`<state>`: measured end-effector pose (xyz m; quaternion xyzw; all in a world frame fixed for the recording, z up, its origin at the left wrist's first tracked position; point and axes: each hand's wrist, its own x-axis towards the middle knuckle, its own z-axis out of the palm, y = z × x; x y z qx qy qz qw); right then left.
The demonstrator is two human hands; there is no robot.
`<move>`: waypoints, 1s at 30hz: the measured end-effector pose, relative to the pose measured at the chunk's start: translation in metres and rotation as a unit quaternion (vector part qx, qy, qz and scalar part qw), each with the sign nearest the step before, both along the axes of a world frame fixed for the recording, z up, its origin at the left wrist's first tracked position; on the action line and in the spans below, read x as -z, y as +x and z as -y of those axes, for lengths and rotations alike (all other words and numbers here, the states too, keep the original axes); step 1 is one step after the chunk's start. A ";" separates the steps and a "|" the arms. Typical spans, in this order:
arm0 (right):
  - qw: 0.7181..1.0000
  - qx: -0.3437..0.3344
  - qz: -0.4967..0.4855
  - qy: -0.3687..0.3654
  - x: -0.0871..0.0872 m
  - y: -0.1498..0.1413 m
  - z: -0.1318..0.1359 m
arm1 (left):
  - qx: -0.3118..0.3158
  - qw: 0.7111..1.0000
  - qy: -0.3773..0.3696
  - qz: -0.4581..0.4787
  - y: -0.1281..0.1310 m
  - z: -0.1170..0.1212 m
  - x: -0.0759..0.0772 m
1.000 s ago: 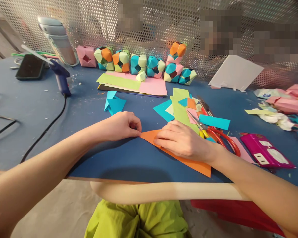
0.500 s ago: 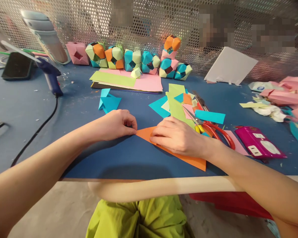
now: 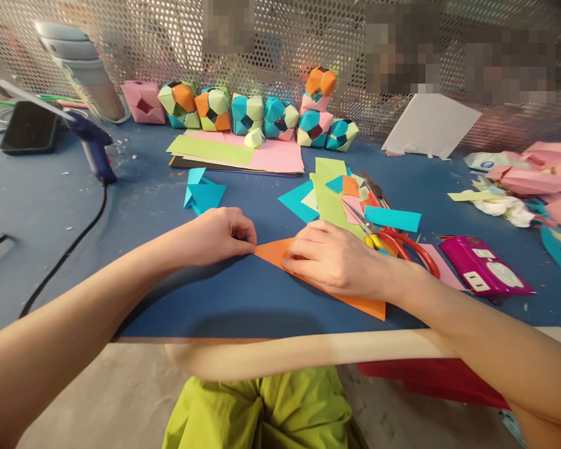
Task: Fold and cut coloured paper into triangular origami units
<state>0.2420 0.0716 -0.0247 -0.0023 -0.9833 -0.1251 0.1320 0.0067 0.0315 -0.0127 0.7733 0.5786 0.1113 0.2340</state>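
Observation:
A folded sheet of orange paper [image 3: 362, 304] lies at a slant near the front of the blue table, narrowing to a point at its left end. My left hand [image 3: 224, 236] pinches that pointed tip between thumb and forefinger. Over the middle of the sheet rests my right hand [image 3: 330, 255], its fingers curled together and pressing on the folded edge; the paper under the palm is hidden. Beyond my left hand sits a folded blue paper piece [image 3: 204, 192]. Close behind my right hand are red-handled scissors [image 3: 409, 246] among loose paper cuttings.
Folded paper balls [image 3: 247, 113] line the back by the perforated metal screen [image 3: 159, 37]. A paper stack [image 3: 280, 159] lies before them. At left are a glue gun [image 3: 93, 146], a phone [image 3: 30, 128] and a bottle [image 3: 86, 72]. A magenta power strip [image 3: 486, 265] and paper scraps [image 3: 533, 174] occupy the right.
The view has shifted very slightly. Both hands keep their places on the orange paper, with no clear movement of anything on the table.

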 end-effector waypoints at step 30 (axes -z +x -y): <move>0.979 0.157 0.119 -0.053 -0.009 0.015 0.034 | 0.150 0.971 0.140 -0.120 0.034 0.063 0.028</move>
